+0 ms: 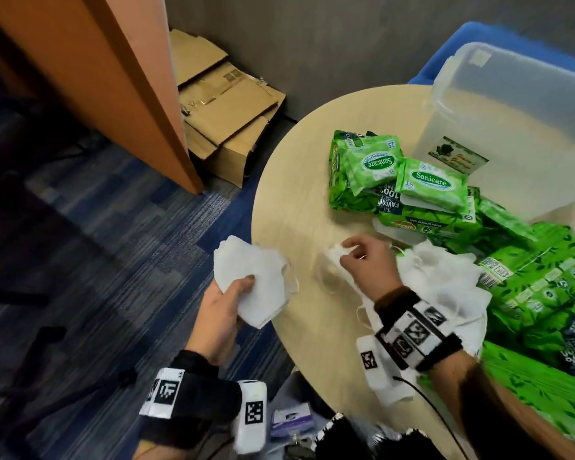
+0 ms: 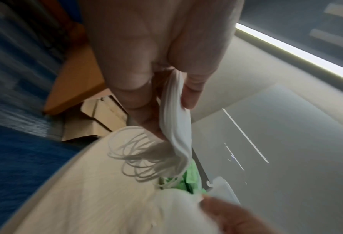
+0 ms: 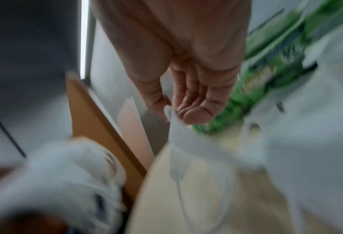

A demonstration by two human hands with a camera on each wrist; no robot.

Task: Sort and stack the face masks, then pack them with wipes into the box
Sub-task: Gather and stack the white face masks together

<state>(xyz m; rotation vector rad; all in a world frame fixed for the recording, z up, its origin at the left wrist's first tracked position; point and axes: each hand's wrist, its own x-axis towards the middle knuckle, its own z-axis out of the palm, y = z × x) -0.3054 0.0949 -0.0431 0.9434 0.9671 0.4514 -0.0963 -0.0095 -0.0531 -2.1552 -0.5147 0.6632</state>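
Note:
My left hand (image 1: 228, 305) grips a stack of white face masks (image 1: 251, 277) just off the round table's left edge; the left wrist view shows the stack of masks (image 2: 176, 126) edge-on between thumb and fingers, ear loops hanging. My right hand (image 1: 362, 260) pinches a single white mask (image 1: 334, 260) lifted over the table, and in the right wrist view that mask (image 3: 186, 150) hangs from the fingertips (image 3: 192, 115). A pile of loose white masks (image 1: 445, 280) lies under my right wrist. Green wipes packs (image 1: 395, 180) lie beyond, beside the clear plastic box (image 1: 512, 104).
The round beige table (image 1: 296, 180) ends near my left hand, with blue carpet below. Flattened cardboard boxes (image 1: 226, 117) lean by an orange panel (image 1: 113, 78). More green wipes packs (image 1: 538, 293) crowd the table's right side. A blue lid (image 1: 445, 58) shows behind the box.

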